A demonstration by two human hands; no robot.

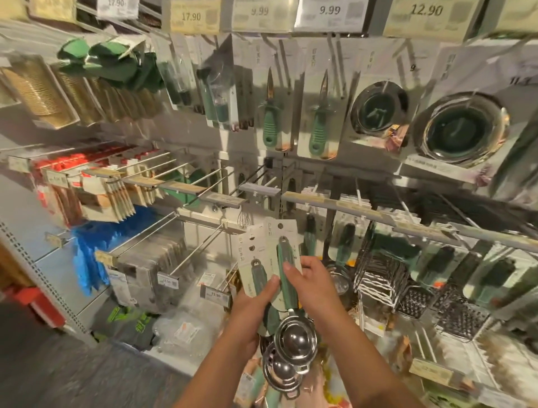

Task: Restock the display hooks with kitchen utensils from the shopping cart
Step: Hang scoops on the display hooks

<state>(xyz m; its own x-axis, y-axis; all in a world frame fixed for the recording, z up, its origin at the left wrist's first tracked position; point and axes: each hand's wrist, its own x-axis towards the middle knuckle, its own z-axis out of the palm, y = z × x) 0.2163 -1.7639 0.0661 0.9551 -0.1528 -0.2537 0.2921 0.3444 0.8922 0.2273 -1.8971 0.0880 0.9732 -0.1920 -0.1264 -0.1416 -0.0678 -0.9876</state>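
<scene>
While price tags (329, 11) along the top of the frame read 17.90, 9.99, 9.99 and 12.90, the left hand (256, 303) and right hand (311, 285) both grasp green-handled steel scoops on white cards (279, 262) at lower centre, cards upward, bowls downward.

Glossy metal scoops (295, 339), matt card backing (272, 233).

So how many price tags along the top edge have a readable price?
4 fully readable: 17.90, 9.99, a second 9.99, and 12.90, running left to right. One more at upper left is cut off; others are too blurred to read.
</scene>
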